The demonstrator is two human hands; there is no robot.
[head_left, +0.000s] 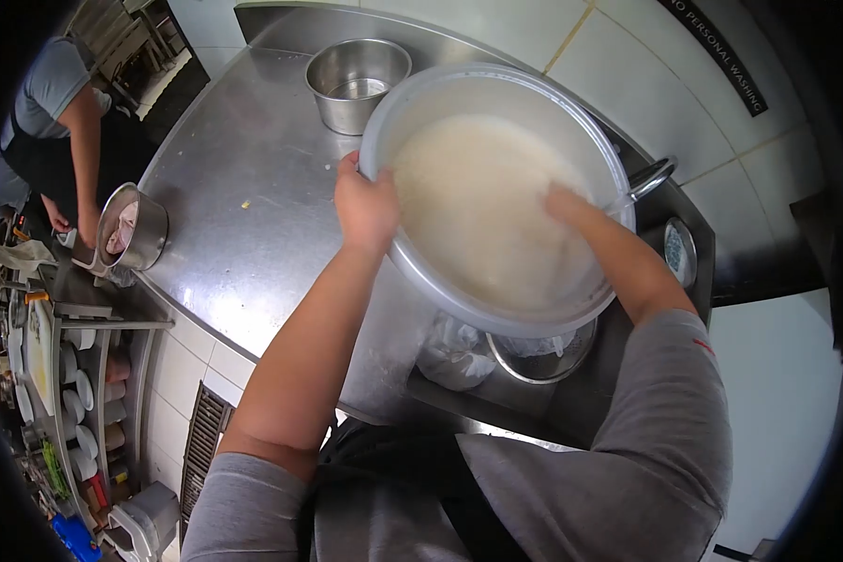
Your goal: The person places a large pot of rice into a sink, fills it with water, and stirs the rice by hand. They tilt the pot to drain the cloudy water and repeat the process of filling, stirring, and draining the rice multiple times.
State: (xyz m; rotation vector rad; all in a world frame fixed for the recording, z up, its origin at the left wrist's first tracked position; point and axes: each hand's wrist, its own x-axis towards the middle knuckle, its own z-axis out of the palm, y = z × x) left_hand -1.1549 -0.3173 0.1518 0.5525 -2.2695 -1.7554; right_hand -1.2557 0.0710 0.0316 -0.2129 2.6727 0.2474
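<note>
A grey sleeve is lying nearest me. My left hand is gripping the rim of the tub above the sink; my right hand is blurring at the liquid, its opening impossible to tell. Mixing is seemingly underway, unfinished, nothing being poured out; the pale tub is holding cloudy, cream-coloured liquid.

White-tiled wall, steel counter
</note>
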